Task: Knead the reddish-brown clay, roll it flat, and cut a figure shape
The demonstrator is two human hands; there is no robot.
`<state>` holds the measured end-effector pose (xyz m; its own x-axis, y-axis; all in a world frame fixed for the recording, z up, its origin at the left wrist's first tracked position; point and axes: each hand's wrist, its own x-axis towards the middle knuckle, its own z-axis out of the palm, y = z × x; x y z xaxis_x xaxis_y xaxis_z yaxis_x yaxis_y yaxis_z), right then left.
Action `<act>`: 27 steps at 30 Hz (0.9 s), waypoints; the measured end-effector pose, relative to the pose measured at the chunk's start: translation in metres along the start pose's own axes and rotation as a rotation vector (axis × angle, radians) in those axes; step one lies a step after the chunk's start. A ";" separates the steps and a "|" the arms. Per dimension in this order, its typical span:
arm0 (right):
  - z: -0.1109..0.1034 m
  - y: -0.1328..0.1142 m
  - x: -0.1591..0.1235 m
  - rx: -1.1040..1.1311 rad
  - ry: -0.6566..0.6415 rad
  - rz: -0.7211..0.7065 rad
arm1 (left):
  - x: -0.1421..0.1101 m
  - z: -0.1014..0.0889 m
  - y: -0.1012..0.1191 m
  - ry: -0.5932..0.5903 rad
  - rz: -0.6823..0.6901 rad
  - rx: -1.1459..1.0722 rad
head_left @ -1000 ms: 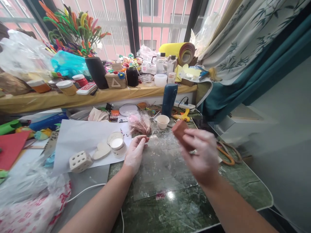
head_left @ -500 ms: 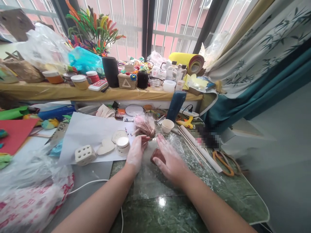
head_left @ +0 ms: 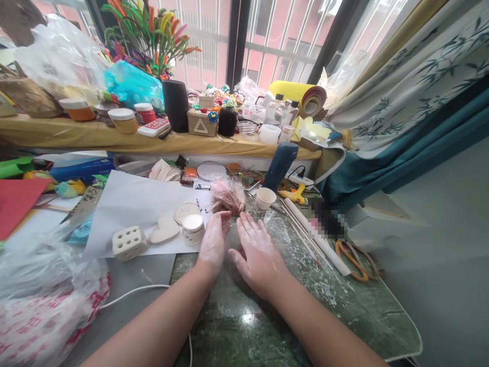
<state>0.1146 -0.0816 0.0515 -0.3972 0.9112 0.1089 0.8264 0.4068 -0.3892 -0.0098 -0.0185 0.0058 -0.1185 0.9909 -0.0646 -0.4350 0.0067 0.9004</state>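
Observation:
My right hand (head_left: 256, 251) lies flat, palm down, fingers stretched out on a clear plastic sheet (head_left: 280, 227) on the green marble table (head_left: 244, 326). Nothing shows under the palm. My left hand (head_left: 213, 239) stands on its edge right beside it, fingers straight and together, tips near a plastic bag of pink material (head_left: 228, 196). Both hands are dusted with white powder. A white jar (head_left: 193, 228) stands just left of my left hand.
A white heart shape (head_left: 164, 230) and a holed white cube (head_left: 129, 240) lie on white paper (head_left: 130, 204). A paper cup (head_left: 265, 198), white rod (head_left: 315, 237), orange scissors (head_left: 351, 257) and yellow glue gun (head_left: 292, 193) lie to the right. The cluttered shelf (head_left: 95, 140) runs behind.
My right hand came down from mid-air with a brown lump, set it on the plastic sheet and now covers that spot flat. The left hand stayed beside it.

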 end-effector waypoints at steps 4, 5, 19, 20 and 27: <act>-0.003 0.012 -0.006 0.140 0.025 -0.137 | -0.002 -0.001 0.005 -0.016 0.001 0.042; -0.004 0.018 -0.009 0.193 0.111 -0.107 | -0.003 -0.001 0.007 -0.018 0.008 0.063; 0.004 0.068 -0.030 0.613 0.359 0.334 | -0.017 0.002 0.034 -0.903 0.455 1.162; 0.004 0.068 -0.030 0.610 0.357 0.327 | -0.017 0.003 0.033 -0.903 0.468 1.168; 0.003 0.068 -0.031 0.554 0.329 0.279 | -0.016 0.004 0.030 -0.905 0.496 1.219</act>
<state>0.1822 -0.0826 0.0192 0.0139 0.9845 0.1747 0.5205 0.1421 -0.8420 -0.0179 -0.0335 0.0358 0.7133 0.6742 0.1916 0.4769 -0.6671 0.5723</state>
